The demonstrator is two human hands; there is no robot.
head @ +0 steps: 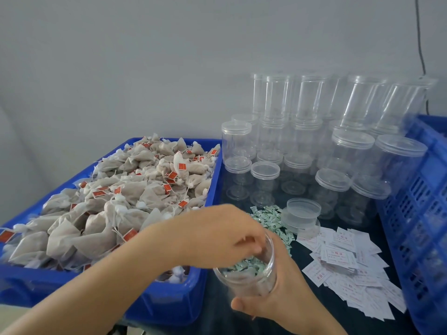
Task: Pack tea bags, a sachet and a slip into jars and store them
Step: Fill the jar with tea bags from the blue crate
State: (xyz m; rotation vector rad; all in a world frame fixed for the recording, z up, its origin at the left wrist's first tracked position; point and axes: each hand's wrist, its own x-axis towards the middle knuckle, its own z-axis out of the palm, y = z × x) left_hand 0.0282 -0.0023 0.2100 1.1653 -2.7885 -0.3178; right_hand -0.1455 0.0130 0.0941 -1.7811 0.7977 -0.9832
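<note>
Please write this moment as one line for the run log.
left hand: fingers in jar mouth | right hand: holds jar | jar: tea bags, green sachet inside | lid: off

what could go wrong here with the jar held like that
1. The jar is tilted in the right hand with its mouth open, so tea bags might slide out while the left hand reaches in.
2. The left forearm crosses just above the heaped tea bags in the bin; pulling back could knock some over the edge.
3. The sachets lie loose nearby and could be swept aside.
</note>
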